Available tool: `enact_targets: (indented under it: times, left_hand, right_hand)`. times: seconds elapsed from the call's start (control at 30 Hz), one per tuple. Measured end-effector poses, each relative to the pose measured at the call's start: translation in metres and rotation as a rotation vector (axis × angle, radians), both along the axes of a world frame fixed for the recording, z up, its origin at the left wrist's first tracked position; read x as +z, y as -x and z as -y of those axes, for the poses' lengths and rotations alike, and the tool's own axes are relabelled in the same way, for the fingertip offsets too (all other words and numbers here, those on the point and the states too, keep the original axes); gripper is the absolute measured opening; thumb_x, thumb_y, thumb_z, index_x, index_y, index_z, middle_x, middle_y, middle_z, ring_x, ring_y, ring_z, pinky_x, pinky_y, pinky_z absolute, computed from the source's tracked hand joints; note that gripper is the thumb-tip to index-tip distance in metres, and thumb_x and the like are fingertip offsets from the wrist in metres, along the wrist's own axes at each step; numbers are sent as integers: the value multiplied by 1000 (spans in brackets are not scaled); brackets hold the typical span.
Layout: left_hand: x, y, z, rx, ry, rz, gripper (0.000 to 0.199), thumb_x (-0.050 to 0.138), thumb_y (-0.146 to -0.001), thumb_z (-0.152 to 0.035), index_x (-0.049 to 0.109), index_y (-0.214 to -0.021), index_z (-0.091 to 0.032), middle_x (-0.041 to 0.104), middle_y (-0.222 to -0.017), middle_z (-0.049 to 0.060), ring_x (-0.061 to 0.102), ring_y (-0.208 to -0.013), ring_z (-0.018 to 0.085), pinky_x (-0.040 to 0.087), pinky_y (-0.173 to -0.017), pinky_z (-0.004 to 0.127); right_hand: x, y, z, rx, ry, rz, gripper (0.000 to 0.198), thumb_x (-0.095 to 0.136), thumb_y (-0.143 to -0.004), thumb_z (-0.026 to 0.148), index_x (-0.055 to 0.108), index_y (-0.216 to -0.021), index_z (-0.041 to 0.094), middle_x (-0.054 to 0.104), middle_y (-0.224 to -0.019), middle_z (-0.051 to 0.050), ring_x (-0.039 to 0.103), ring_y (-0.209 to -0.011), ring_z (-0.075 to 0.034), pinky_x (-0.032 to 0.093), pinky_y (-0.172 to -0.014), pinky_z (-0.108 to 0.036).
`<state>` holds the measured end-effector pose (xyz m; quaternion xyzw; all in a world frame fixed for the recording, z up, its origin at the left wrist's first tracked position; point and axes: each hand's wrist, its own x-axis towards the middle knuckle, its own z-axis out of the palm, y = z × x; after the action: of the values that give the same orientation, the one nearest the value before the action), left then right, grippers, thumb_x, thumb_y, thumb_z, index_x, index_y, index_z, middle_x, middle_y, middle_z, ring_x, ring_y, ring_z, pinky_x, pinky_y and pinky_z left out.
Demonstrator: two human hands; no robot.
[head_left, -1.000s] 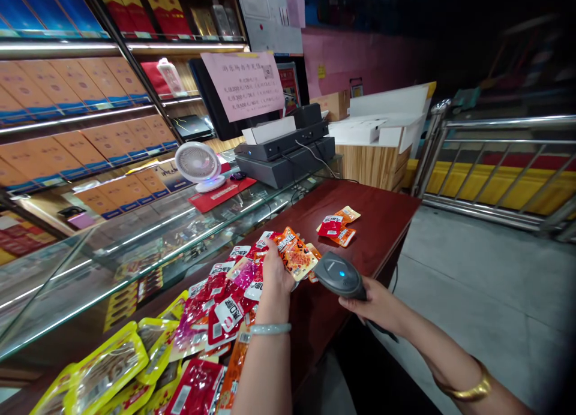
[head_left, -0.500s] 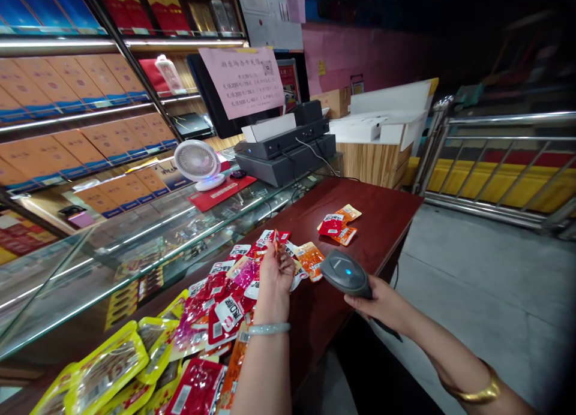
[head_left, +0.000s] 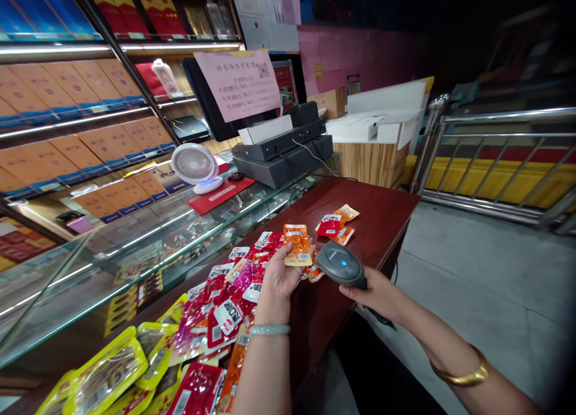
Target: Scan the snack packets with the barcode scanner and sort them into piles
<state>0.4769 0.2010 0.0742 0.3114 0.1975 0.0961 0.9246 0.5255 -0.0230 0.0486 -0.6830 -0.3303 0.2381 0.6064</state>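
Observation:
My left hand (head_left: 284, 272) holds up an orange snack packet (head_left: 297, 245), its barcode side facing me, thumb on its left edge. In my right hand (head_left: 377, 292) is a dark grey barcode scanner (head_left: 341, 264) with a blue light lit on top; its head points left toward the packet, a small gap between them. Below and left of my left hand spreads a pile of red and pink snack packets (head_left: 228, 316). Yellow-edged snack packs (head_left: 105, 370) lie nearer me. Beyond the scanner rests a small group of red and orange packets (head_left: 332, 224).
A dark red tabletop (head_left: 373, 199) adjoins a glass display counter (head_left: 180, 247). On the glass stand a white fan (head_left: 195, 164), a monitor with a pink paper sign (head_left: 238, 85) and a black cash drawer (head_left: 279, 163). Boxed shelves rise at left; a metal railing (head_left: 504, 157) stands right.
The packet in my left hand has turned from edge-on to flat, so its orange printed side shows. The scanner has shifted slightly left.

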Motion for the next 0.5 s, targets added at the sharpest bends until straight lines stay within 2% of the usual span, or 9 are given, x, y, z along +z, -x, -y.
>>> enact_targets:
  times: [0.13, 0.27, 0.5]
  left_hand:
    - [-7, -5, 3, 137, -90, 109, 36, 64, -92, -30, 62, -124, -12, 69, -127, 18, 67, -118, 29, 53, -105, 48]
    - [-11, -7, 6, 205, -141, 148, 36, 70, -90, -36, 64, -120, -18, 70, -127, 13, 67, -118, 28, 52, -106, 48]
    - [-12, -9, 10, 188, -140, 151, 30, 66, -92, -37, 62, -116, -20, 71, -124, 12, 69, -112, 25, 55, -103, 45]
  right_hand:
    - [3, 0, 3, 39, 9, -47, 37, 75, -82, 44, 68, -106, 17, 57, -63, 4, 43, -48, -10, 40, -46, -21]
    - [2, 3, 3, 77, -1, -48, 34, 74, -83, 44, 69, -104, 18, 59, -65, 3, 45, -49, -10, 42, -48, -22]
    - [-7, 5, 0, 55, -12, -103, 32, 74, -84, 45, 64, -97, 18, 50, -55, 8, 43, -42, -9, 39, -44, -22]
